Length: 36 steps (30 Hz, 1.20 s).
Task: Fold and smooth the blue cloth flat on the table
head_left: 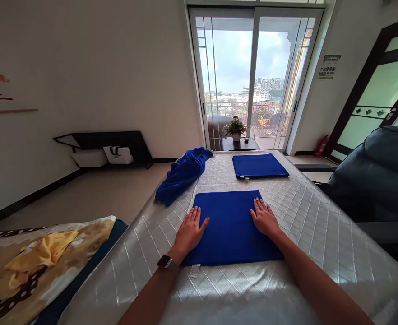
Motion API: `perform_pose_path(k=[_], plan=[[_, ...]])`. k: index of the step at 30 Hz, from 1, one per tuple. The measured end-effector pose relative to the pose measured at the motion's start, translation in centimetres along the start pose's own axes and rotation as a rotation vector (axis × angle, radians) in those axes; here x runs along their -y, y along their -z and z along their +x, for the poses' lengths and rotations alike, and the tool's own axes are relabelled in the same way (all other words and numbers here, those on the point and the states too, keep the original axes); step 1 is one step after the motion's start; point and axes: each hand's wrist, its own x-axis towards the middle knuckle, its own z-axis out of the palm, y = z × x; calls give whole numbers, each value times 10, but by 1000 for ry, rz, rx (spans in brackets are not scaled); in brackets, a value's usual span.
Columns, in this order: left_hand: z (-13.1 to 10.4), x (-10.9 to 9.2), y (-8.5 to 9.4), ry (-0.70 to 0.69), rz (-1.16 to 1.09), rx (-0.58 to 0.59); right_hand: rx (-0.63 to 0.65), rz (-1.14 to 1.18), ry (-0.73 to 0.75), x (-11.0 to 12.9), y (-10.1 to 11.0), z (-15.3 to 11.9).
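Blue cloth (231, 228), flat on the silver quilted mattress (307, 219), under two open hands!
Three cloths in all: this one, a second folded cloth (260, 165) beyond, a crumpled third cloth (187, 174) farther left. Left hand (190, 231) and right hand (264, 218) press palms-down near its sides; long axis left to right, one white tag (194, 271) at the near-left edge.

The plain blue cloth (231, 230) I am touching is lying flat on the quilted silver cover (321, 239), folded into a smooth rectangle; from its edge nearest me, a white tag (194, 271) is sticking out over that cover.
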Motion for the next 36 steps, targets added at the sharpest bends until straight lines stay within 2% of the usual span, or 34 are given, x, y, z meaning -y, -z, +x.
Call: perform_pose_path(k=[6, 10, 16, 21, 24, 28, 32, 36], plan=[[-1, -1, 2, 6, -23, 4, -27, -61, -34, 4, 2, -4], [-1, -2, 2, 1, -28, -1, -15, -106, -36, 9, 12, -10], [-1, -3, 3, 9, -34, -22, 52, -67, 14, 11, 24, -46], [-1, -2, 2, 3, -45, -11, 39, -23, 22, 9, 11, -78], [-1, -1, 1, -2, -48, -29, 48, -21, -9, 9, 2, -83], [-2, -2, 1, -4, -38, -60, 62, -11, -21, 11, 3, -83], [-3, -3, 8, -6, 0, -73, 84, 21, -18, 10, 8, -87], [-4, -10, 24, -20, 43, -107, 95, 45, -8, 7, 9, -90]])
